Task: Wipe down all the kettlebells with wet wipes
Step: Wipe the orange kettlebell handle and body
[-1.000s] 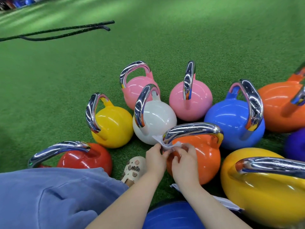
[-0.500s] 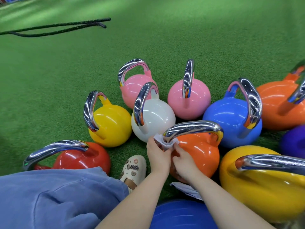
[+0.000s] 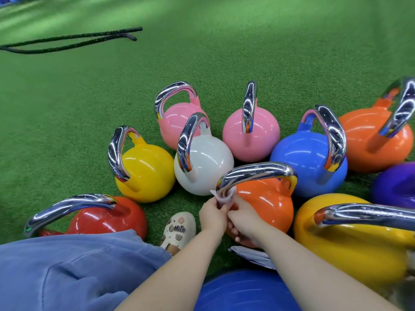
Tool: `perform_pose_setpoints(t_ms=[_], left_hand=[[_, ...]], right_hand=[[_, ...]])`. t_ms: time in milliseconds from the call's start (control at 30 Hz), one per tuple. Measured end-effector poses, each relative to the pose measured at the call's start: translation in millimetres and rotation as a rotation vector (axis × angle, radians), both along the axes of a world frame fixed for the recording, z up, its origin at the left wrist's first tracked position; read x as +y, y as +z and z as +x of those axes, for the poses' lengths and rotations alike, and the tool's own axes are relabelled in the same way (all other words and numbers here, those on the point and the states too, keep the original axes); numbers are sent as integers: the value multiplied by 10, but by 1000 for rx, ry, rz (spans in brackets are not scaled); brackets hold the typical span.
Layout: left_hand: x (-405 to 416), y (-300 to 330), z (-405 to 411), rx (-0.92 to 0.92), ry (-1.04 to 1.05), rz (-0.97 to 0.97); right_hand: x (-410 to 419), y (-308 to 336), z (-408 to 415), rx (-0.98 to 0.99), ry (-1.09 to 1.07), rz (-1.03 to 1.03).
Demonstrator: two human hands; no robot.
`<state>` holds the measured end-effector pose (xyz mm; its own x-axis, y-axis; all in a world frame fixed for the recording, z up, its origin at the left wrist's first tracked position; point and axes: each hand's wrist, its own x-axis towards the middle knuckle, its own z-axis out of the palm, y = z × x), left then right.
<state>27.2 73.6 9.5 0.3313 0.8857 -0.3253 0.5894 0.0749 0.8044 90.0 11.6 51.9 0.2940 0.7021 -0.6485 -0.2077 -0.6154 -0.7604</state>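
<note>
Where chrome handle (image 3: 256, 173) meets glossy orange kettlebell (image 3: 265, 203), both hands' grips pinch crumpled white wipe (image 3: 222, 197).

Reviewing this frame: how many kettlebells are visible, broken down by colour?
Pink kettlebells: 2
Orange kettlebells: 2
Yellow kettlebells: 2
Blue kettlebells: 2
White kettlebell: 1
Red kettlebell: 1
Purple kettlebell: 1
Total: 11, with the purple one and the nearest blue one only partly in view.
</note>
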Motion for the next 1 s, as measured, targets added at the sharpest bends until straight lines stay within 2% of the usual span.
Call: perform_pose_setpoints(t_ms=[100, 267, 467, 533, 600, 633, 700, 800, 933, 1000], left_hand=[[135, 35, -34, -11, -105, 19], [288, 54, -126, -85, -219, -124], [76, 24, -60, 25, -117, 25], [29, 10, -24, 108, -92, 47], [13, -16, -1, 102, -67, 38], [-4, -15, 6, 64, -52, 25], [-50, 29, -1, -40, -15, -10], [-20, 79, -27, -140, -41, 11], [168, 210, -54, -180, -179, -42], [266, 239, -75, -160, -270, -84]], right_hand=[[-83, -25, -112, -7, -16, 25], [-170, -103, -227, 40, -2, 3], [-73, -17, -52, -2, -39, 13], [36, 38, 79, -199, 14, 21], [110, 27, 144, -591, 67, 18], [108, 7, 136, -717, -2, 43], [48, -46, 39, -790, -183, 168], [-37, -113, -180, -698, -205, 300], [9, -133, -340, -363, -288, 257], [49, -168, -301, -285, -285, 233]])
